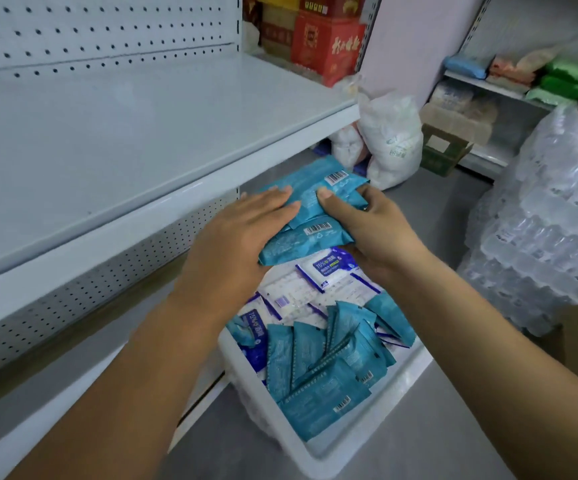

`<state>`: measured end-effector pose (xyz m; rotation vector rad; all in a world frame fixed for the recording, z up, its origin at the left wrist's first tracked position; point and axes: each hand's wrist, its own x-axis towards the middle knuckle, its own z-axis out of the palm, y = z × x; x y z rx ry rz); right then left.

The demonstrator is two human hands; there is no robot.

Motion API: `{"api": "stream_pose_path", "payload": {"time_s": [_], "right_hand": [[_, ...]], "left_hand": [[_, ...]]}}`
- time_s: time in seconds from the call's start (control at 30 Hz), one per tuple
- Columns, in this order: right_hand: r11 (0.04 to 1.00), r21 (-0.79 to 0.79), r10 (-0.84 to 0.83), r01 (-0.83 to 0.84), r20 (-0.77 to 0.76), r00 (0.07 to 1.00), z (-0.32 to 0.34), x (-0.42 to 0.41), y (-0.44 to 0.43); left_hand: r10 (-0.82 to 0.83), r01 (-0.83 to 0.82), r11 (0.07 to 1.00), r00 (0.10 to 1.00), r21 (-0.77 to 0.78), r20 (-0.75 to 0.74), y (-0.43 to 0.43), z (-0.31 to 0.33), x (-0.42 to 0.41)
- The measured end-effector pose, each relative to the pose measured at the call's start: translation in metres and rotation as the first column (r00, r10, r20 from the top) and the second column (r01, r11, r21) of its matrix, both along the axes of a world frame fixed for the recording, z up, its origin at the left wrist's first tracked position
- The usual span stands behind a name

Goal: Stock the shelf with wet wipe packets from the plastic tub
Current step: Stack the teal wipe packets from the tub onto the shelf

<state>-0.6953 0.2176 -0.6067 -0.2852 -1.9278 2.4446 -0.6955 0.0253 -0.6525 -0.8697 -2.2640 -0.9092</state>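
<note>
A white metal shelf [125,133] runs along the left, with a perforated back panel [90,29] behind it. Past its far end stand red cartons [325,46]; what they rest on cannot be told. The grey floor [419,427] carries a white plastic tub [315,455], set just beside the shelf unit's base and holding wet wipe packets [315,368] in teal and in white with blue. Farther back on the floor sit white sacks [391,140] and, near them, a green cardboard box [443,154]. Stacked packs of bottles [540,237] stand at the right. A second shelf [488,85] behind holds coloured bags [571,77].
</note>
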Motion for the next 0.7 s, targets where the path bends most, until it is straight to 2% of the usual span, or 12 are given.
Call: {"api": "stream_pose_path", "payload": {"time_s": [0.17,0.27,0.43,0.57,0.63,0.7], "right_hand": [[0.988,0.034,0.152,-0.149,-0.1,0.983,0.057,-0.003,-0.054],[0.964,0.038,0.266,-0.263,-0.094,0.959,0.082,-0.007,-0.1],[0.866,0.076,0.496,-0.494,-0.024,0.868,0.106,-0.008,-0.198],[0.726,0.055,0.687,-0.685,-0.019,0.727,0.117,0.005,-0.278],[0.687,0.055,0.726,-0.725,-0.009,0.688,0.118,0.014,-0.314],[0.669,0.068,0.742,-0.741,-0.001,0.67,0.118,0.023,-0.347]], "left_hand": [[0.145,-0.142,0.989,0.969,0.028,-0.199,-0.052,0.048,0.017],[0.276,-0.28,0.96,0.932,0.015,-0.233,-0.097,0.076,0.035],[0.433,-0.441,0.897,0.884,-0.007,-0.177,-0.186,0.115,0.08],[0.583,-0.575,0.812,0.802,0.097,-0.129,-0.243,0.131,0.123],[0.629,-0.611,0.776,0.767,0.157,-0.124,-0.267,0.126,0.139],[0.653,-0.622,0.741,0.755,0.253,-0.055,-0.289,0.119,0.151]]}}
